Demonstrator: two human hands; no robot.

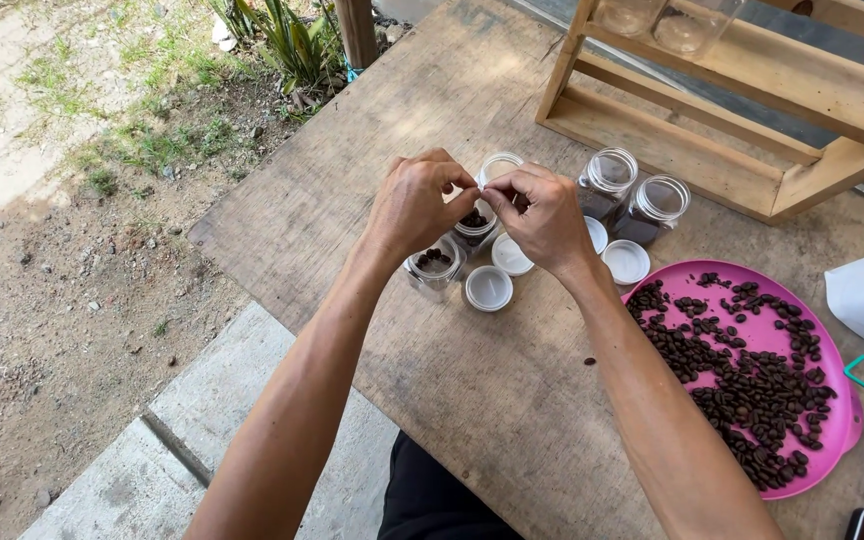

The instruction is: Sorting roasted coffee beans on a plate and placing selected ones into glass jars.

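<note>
From the head camera, both forearms reach forward over the wooden counter (472, 400) and converge, wrists bent slightly inward so the two hands meet above a cluster of small clear jars. The left hand (414, 205) is curled, knuckles up, its thumb and forefinger pinched together at the tips; the right hand (542, 215) mirrors it, fingers folded and pinching at the same spot. Between the fingertips sits something small and pale, too tiny to tell what it is, so both hands are closed narrow on it just above the jars. Directly under the hands stands a jar with beans (473, 228), and just left of it, partly under the left wrist, a second jar (434, 266) also holds a few dark beans. Behind the hands an empty jar (500, 165) shows its rim. Right of the hands, two more jars (607, 185) (655, 208) stand side by side, darker at the bottom. White lids (489, 288) lie flat on the counter near the jars, on the side towards the person. Well right of the jars lies a pink tray (837, 385) spread with coffee beans (742, 380). Behind the jars stands a wooden rack (712, 130).
</note>
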